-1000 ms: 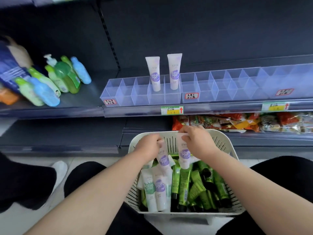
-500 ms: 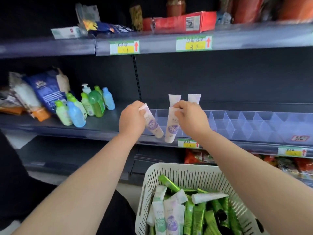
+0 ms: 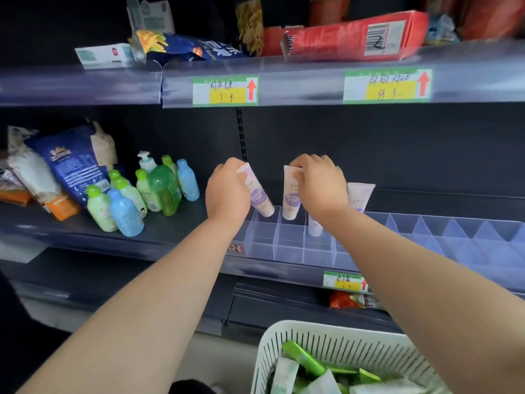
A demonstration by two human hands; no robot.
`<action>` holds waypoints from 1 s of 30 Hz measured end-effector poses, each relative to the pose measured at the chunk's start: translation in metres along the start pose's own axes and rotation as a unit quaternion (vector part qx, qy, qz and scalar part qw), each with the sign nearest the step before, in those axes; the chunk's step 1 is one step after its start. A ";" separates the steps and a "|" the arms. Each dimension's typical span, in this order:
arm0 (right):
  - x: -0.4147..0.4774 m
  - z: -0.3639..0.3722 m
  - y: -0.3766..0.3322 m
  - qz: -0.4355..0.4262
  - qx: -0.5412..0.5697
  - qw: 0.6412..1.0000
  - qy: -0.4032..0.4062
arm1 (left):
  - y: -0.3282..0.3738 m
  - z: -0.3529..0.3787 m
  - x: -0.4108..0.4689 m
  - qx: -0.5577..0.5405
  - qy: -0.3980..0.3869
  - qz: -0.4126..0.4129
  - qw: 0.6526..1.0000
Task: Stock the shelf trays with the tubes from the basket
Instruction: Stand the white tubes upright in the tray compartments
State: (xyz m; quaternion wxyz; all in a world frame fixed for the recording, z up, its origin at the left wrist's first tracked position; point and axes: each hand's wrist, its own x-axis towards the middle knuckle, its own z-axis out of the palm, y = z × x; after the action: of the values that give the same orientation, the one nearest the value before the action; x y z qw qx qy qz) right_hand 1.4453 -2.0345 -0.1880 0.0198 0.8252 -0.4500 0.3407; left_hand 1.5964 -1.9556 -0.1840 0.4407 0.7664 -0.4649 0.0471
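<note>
Arms outstretched: left hand (image 3: 227,191) pinches a tilted tube (image 3: 260,199), right hand (image 3: 321,186) pinches an upright tube (image 3: 292,199).

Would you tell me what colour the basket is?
White: the slotted plastic basket, head view.

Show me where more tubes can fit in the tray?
Free: every tray cell right of the standing tube, and the front row by the shelf edge. Crowded: the back-left cells, where the left hand and right hand hold tubes, and the bottles further left.
</note>
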 end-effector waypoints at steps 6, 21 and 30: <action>0.009 0.027 0.010 -0.041 -0.091 0.992 -0.073 | -0.002 0.030 0.022 0.069 -0.074 0.056 0.993; 0.010 0.039 0.022 -0.067 -0.134 0.986 -0.071 | -0.007 0.069 0.026 0.104 -0.158 0.013 0.982; -0.005 0.027 0.021 -0.065 -0.135 0.986 -0.069 | 0.007 0.052 0.018 0.118 -0.138 0.053 0.982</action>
State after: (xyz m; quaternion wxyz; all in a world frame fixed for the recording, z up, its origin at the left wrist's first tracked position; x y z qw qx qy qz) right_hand 1.4426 -2.0527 -0.2172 0.1219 0.8639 -0.4379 0.2166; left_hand 1.5837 -2.0063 -0.2024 0.2761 0.7861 -0.5526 0.0188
